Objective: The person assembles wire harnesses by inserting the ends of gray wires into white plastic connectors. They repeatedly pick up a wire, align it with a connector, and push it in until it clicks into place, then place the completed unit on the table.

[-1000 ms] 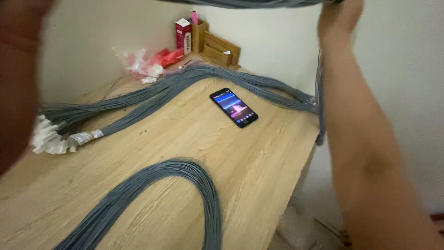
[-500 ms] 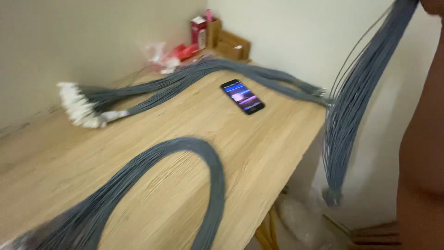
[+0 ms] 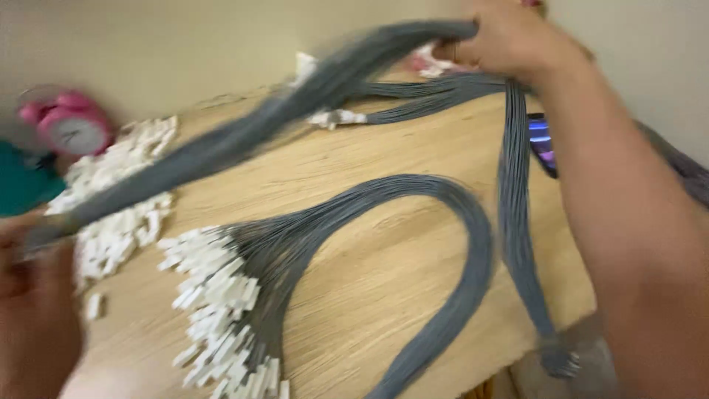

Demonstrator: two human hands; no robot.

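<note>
Over a pale woodgrain table (image 3: 354, 159), both hands' grips pinch a grey wire bundle (image 3: 244, 137).

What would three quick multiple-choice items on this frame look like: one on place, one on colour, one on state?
1. Where is the alarm clock?
A. far left of the table, by the wall
B. hanging off the right edge
C. on top of the phone

2. What colour are the connectors on the wire bundle lying on the table?
A. black
B. white
C. yellow

3. How is the raised grey wire bundle held?
A. lying loose, untouched
B. gripped by the right hand only
C. stretched between both hands

Key: 1 A, the pink clock sits at the left edge near the wall. 2 B, the fanned connector ends are white. 3 C, the right hand grips its upper end and the left hand its lower end.
</note>
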